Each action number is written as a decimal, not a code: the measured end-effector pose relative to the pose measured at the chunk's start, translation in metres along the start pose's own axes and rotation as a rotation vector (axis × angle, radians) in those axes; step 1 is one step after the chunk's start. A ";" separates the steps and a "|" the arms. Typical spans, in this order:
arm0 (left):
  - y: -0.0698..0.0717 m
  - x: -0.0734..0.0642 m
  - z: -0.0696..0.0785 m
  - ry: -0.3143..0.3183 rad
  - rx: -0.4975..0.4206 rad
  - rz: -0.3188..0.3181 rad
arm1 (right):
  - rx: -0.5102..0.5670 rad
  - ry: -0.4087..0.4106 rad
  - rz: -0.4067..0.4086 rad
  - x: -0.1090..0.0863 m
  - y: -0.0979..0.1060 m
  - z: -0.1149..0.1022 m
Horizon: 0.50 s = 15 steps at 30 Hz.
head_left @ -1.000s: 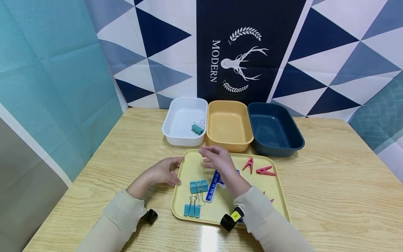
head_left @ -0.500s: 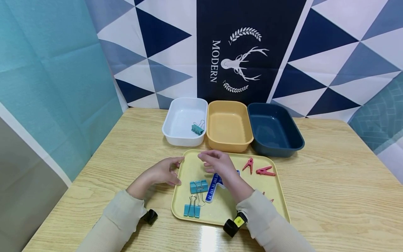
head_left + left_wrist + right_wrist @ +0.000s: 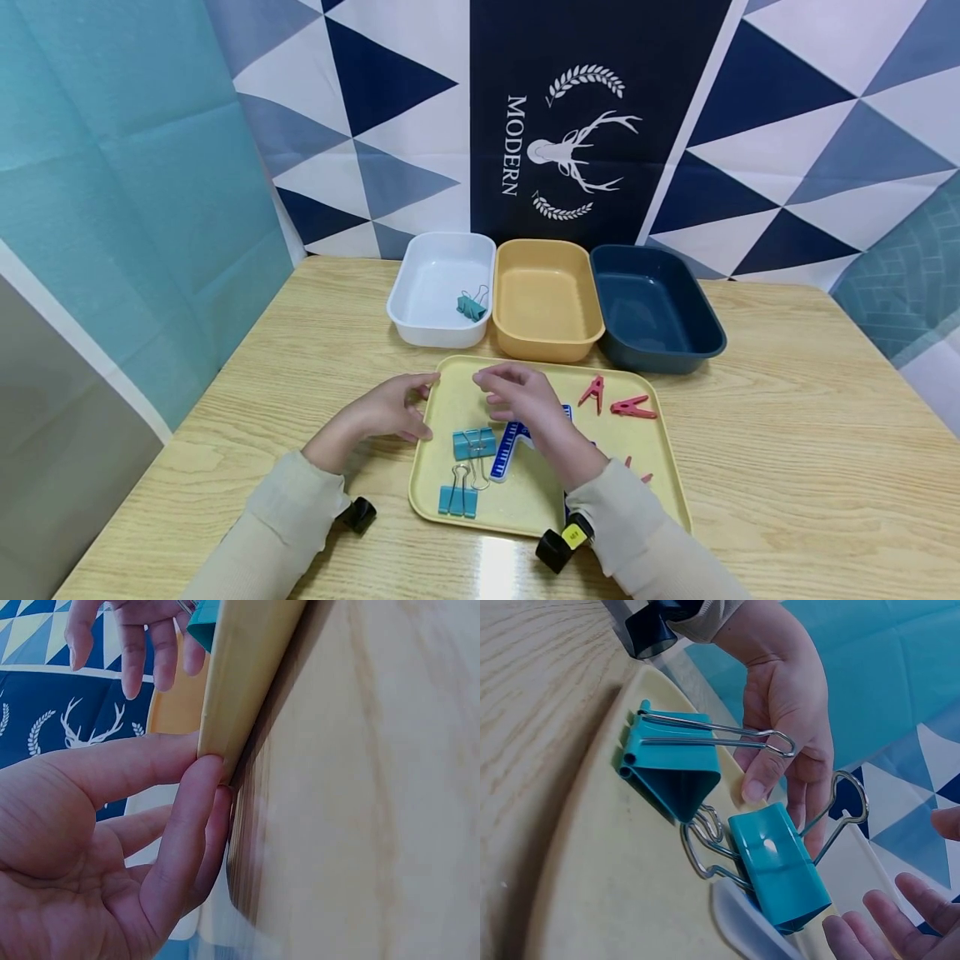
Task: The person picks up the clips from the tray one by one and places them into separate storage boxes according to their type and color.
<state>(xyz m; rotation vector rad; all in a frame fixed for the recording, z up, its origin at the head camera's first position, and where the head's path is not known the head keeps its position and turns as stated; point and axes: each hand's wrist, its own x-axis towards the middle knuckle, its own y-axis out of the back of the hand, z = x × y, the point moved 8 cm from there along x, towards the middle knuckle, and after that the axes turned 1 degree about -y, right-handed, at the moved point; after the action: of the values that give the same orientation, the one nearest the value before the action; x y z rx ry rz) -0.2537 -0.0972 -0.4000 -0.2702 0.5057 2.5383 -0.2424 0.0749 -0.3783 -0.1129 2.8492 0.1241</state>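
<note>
My left hand (image 3: pixel 386 408) pinches the left rim of a yellow tray (image 3: pixel 431 507) between thumb and fingers; the left wrist view shows the fingers (image 3: pixel 196 825) at the rim. Over the tray hovers my right hand (image 3: pixel 528 404), fingers loosely bent and holding nothing. Nearest below it are a blue-and-white clip with ruler marks (image 3: pixel 506 457), partly covered by the hand, and a teal binder clip (image 3: pixel 465 446). A second teal binder clip (image 3: pixel 450 502) lies closer to the front edge. Both binder clips appear large in the right wrist view, wire handles folded out.
Red clothespins (image 3: pixel 632 407) lie on the tray's right side, one mostly hidden by my right arm. Behind the tray stand a white bin (image 3: pixel 438 335) holding a teal binder clip (image 3: pixel 471 308), a yellow bin (image 3: pixel 547 346) and a dark blue bin (image 3: pixel 660 360).
My right hand has drifted slightly toward the near side of the tray, its fingers still loose. The left hand stays at the tray rim, and the clips have not moved.
</note>
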 end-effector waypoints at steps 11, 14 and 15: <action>-0.001 0.000 -0.001 0.031 0.006 0.028 | -0.022 -0.037 -0.004 -0.005 -0.001 0.007; -0.001 0.000 -0.002 0.031 0.005 0.027 | -0.032 -0.042 -0.003 -0.005 0.000 0.008; -0.001 0.000 -0.002 0.030 0.004 0.027 | -0.034 -0.044 -0.002 -0.006 0.000 0.008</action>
<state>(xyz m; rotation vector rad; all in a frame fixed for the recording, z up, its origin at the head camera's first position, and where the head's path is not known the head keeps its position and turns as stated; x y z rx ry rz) -0.2536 -0.0972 -0.4018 -0.3019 0.5299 2.5627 -0.2347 0.0762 -0.3839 -0.1185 2.8036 0.1723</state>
